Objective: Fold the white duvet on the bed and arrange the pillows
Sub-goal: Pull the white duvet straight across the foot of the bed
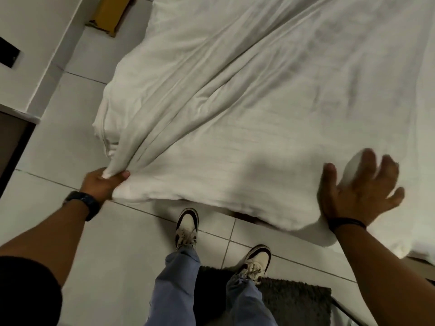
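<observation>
The white duvet (247, 95) lies spread over the bed and hangs over its near edge toward the floor. My left hand (103, 182) is shut on a bunched corner of the duvet at the lower left, and folds fan out from that grip. My right hand (360, 189) hovers over the duvet's near right edge with fingers spread and blurred, holding nothing. No pillows are in view.
I stand on a white tiled floor (70, 149) with both shoes close to the bed edge. A dark mat (296, 300) lies under my right foot. A yellow-brown box (110, 15) sits on the floor at the top left, beside a white wall base.
</observation>
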Available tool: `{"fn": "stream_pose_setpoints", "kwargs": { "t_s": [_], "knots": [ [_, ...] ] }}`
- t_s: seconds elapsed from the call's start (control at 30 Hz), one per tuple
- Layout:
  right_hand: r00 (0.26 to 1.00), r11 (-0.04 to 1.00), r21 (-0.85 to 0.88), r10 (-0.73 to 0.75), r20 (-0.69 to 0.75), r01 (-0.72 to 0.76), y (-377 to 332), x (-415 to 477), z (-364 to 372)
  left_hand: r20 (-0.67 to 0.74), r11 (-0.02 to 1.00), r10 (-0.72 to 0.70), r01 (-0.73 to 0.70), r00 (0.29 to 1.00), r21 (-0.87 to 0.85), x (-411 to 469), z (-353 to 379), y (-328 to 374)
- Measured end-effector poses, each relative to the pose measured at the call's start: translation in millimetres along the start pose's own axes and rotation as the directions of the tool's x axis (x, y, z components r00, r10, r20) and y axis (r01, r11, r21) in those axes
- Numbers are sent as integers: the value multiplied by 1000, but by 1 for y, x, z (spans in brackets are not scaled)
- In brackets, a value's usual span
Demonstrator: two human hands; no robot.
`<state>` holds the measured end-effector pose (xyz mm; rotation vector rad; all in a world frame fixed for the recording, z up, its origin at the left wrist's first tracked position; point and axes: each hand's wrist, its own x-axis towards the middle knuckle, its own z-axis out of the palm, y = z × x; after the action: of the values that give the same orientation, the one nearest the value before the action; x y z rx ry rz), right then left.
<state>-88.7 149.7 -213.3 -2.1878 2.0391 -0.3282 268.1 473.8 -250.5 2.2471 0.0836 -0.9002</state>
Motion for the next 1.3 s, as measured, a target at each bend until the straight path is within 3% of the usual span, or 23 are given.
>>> {"fn": "stream_pose_setpoints", "kwargs": {
  "t_s": [0.13,0.27,0.33,0.4,0.47,0.53,0.57,0.6,0.7,0.77,0.9,1.03,1.17,1.3],
  "knots": [
    [986,988,-103,-104,132,118,31,-45,-2,-87,998,44,-39,995,52,7,-22,-2],
    [987,980,-153,-110,116,127,33,-43,3,-149,994,74,-60,986,93,3,-3,-3],
    [983,976,-137,-153,101,166,24,-39,4,-171,982,169,-150,971,119,4,7,2],
    [956,953,-100,-275,103,285,6,-31,2,-248,945,326,-305,912,119,4,11,11],
    [886,884,-87,-449,119,459,-10,-32,7,-255,766,617,-497,744,407,1,12,22],
    [814,814,-118,-536,225,568,-24,-31,14,-53,421,837,-581,544,696,-6,16,34],
    [798,799,-147,-530,288,583,-29,-31,17,64,291,858,-584,510,758,-10,19,40],
    [791,793,-174,-506,345,583,-32,-30,17,143,228,832,-565,536,793,-15,21,45],
    [794,815,-202,-419,440,542,-45,-27,2,231,195,709,-500,666,844,-24,14,63],
    [785,815,-171,-443,433,554,-74,-22,-25,261,174,687,-502,678,847,-36,-5,90],
    [745,768,15,-626,231,641,-177,-8,-96,265,192,789,-632,555,750,-61,-63,168],
    [654,643,131,-753,-73,755,-311,7,-187,175,127,925,-706,338,697,-87,-151,268],
    [550,550,108,-758,-351,828,-425,16,-275,31,94,986,-700,164,707,-119,-239,368],
    [510,535,121,-677,-531,836,-496,25,-337,-19,17,1000,-665,4,746,-141,-304,446]
  ]
}}
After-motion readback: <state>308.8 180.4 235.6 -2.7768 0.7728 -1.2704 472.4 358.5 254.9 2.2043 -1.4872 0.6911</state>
